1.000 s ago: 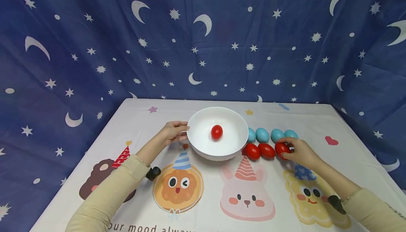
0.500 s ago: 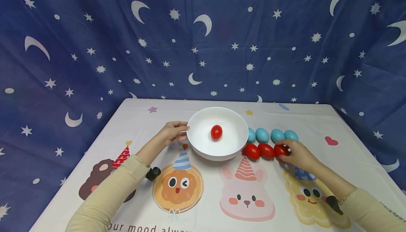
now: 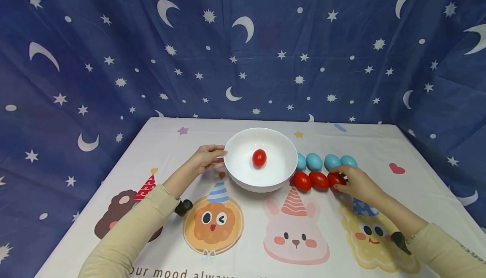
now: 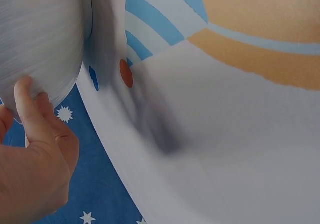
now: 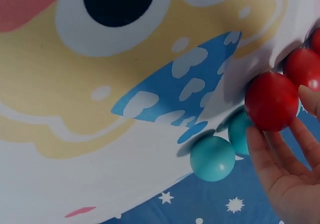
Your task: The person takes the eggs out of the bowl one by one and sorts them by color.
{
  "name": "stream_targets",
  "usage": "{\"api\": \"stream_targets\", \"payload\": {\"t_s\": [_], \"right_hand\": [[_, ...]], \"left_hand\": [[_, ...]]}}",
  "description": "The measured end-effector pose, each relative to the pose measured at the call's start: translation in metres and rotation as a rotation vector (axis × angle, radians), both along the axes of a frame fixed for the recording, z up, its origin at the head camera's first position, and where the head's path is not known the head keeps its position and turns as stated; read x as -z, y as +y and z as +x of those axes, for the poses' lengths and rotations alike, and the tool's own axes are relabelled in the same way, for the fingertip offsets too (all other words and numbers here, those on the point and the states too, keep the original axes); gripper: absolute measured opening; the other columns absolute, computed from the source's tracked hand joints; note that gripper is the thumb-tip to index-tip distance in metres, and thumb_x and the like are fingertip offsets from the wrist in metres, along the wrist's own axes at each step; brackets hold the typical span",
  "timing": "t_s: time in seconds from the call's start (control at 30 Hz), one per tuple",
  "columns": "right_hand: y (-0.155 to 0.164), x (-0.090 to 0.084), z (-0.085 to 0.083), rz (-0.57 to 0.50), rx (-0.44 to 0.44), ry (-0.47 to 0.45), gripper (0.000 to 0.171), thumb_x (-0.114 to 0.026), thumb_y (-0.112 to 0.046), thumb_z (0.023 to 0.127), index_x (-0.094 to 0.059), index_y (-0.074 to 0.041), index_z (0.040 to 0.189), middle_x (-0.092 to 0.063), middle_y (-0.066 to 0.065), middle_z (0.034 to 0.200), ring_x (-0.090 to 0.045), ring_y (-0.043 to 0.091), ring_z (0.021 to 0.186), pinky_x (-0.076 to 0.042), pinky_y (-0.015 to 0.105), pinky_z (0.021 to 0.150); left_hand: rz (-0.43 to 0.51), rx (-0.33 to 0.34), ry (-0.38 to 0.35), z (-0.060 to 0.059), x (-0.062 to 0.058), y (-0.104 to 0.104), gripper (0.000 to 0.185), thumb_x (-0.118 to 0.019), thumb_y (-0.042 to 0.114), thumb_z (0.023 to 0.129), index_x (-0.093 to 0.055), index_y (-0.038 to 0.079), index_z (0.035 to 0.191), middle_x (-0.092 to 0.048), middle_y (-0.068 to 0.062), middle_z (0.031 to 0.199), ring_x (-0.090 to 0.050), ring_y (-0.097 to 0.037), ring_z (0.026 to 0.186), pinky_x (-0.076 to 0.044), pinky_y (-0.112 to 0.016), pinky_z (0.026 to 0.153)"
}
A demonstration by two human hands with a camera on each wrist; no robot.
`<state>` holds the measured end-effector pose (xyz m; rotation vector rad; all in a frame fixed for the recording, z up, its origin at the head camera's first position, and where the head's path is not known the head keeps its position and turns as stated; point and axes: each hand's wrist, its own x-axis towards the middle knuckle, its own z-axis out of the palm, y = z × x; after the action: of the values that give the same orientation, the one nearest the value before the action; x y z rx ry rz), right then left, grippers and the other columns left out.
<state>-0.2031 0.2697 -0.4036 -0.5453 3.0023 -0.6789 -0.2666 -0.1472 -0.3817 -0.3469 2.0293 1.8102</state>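
A white bowl [image 3: 243, 172] stands mid-table with one red egg [image 3: 259, 158] lying inside. My left hand [image 3: 208, 157] grips the bowl's left side, its fingers [image 4: 31, 106] against the outer wall in the left wrist view. To the right of the bowl, a short row of red eggs [image 3: 319, 181] lies on the cloth. My right hand [image 3: 358, 181] holds the rightmost red egg [image 5: 271, 101] between thumb and fingers, at the end of that row. Behind the red ones sits a row of several light blue eggs [image 3: 314, 162], the leftmost partly hidden by the bowl.
A white tablecloth [image 3: 182, 244] with printed cartoon figures covers the table. A dark blue curtain [image 3: 243, 71] with moons and stars hangs behind it. Black wrist devices [image 3: 184, 207] show near both sleeves.
My right hand has shifted slightly left, and its fingers now cover more of the rightmost red egg. The left hand and the bowl stay in place.
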Motion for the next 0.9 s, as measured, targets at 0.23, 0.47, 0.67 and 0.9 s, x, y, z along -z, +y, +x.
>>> {"api": "stream_targets", "payload": {"t_s": [0.23,0.47,0.67,0.9], "right_hand": [[0.0,-0.004,-0.001,0.011,0.013,0.007,0.039,-0.075,-0.001,0.075,-0.063,0.007,0.11,-0.062,0.018,0.099,-0.059,0.032,0.089,-0.061,0.048,0.077],[-0.001,-0.009,-0.001,-0.005,-0.001,0.054,0.033,-0.073,-0.002,0.077,-0.064,0.008,0.107,-0.063,0.018,0.097,-0.061,0.035,0.088,-0.059,0.051,0.079],[-0.001,-0.015,-0.004,-0.055,0.017,0.017,0.033,-0.071,-0.005,0.08,-0.063,0.008,0.108,-0.063,0.021,0.102,-0.062,0.036,0.088,-0.059,0.05,0.079],[-0.002,-0.022,-0.008,-0.18,0.033,-0.055,0.032,-0.068,-0.006,0.083,-0.06,0.008,0.111,-0.063,0.026,0.108,-0.064,0.036,0.091,-0.063,0.037,0.072]], "left_hand": [[0.007,-0.002,-0.004,-0.001,0.0,-0.001,0.044,-0.059,0.012,0.093,-0.049,0.005,0.135,-0.061,-0.01,0.113,-0.065,-0.005,0.064,-0.06,-0.017,0.065],[0.008,-0.005,-0.014,-0.002,0.001,-0.002,0.043,-0.059,0.012,0.093,-0.05,0.006,0.135,-0.06,-0.011,0.115,-0.065,-0.005,0.065,-0.06,-0.017,0.065],[0.02,-0.009,-0.028,-0.003,0.003,-0.001,0.043,-0.06,0.012,0.092,-0.05,0.006,0.134,-0.06,-0.004,0.101,-0.064,-0.005,0.066,-0.06,-0.016,0.064],[0.019,-0.006,-0.011,-0.001,0.001,0.0,0.043,-0.059,0.012,0.093,-0.05,0.004,0.134,-0.062,-0.008,0.107,-0.065,-0.005,0.064,-0.061,-0.017,0.066]]}}
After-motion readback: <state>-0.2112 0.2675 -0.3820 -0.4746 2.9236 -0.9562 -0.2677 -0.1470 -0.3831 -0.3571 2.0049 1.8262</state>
